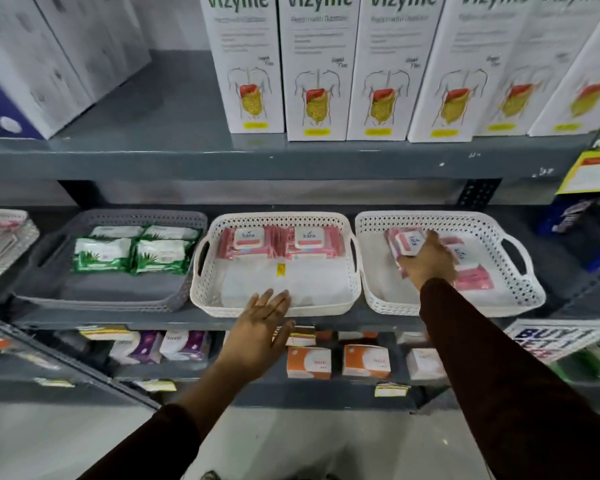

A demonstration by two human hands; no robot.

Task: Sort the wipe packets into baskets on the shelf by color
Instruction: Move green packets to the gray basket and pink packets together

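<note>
Pink wipe packet (404,244) w/ white label sits gripped in right hand (428,259), inside right white perforated plastic basket (520,292), beside 2 more pink packets (473,278). Left hand (260,323) flat, fingers spread, holding nothing, at front rim of middle white perforated basket (355,271) w/ pink packs at back. Grey perforated basket (187,220) at left has green packets (103,254).

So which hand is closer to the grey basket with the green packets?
Left. The left hand is at the front rim of the middle white basket, next to the grey basket. The right hand is inside the far right basket.
</note>
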